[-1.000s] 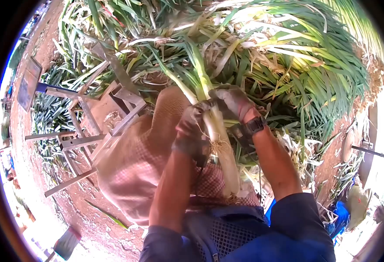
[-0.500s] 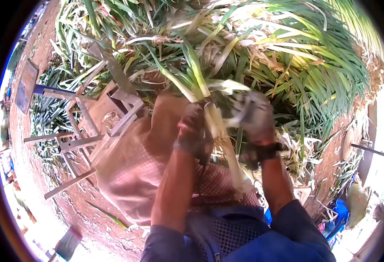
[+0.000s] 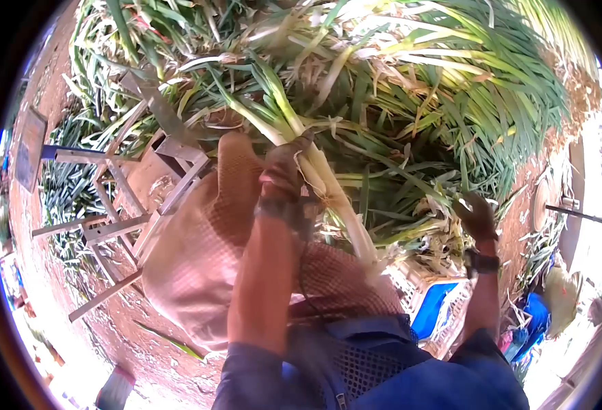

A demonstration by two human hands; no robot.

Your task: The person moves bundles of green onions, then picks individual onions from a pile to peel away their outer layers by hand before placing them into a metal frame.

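My left hand (image 3: 287, 164), gloved, is wrapped round a few green onions (image 3: 338, 198) above my lap. Their pale stalks slant down to the right toward the root end, while the green tops point up and left. My right hand (image 3: 477, 215), in a dark glove, is off to the right beside peeled leaves and trimmings (image 3: 431, 229). Its fingers look apart, and nothing shows in them. A large pile of green onions (image 3: 478, 89) lies ahead of me. A pinkish checked cloth (image 3: 205, 273) covers my lap.
A metal frame (image 3: 119, 225) stands on the dirt ground at my left, with more onions behind it. By my right forearm is a crate (image 3: 455, 307) with something blue. Farther right are a blue bag (image 3: 537, 318) and a round-ended stand (image 3: 541, 205).
My right hand has moved away from the green onions, out to the right and lower. The left hand still holds them, shifted slightly left in view. Pale leaves between the hands are gone.
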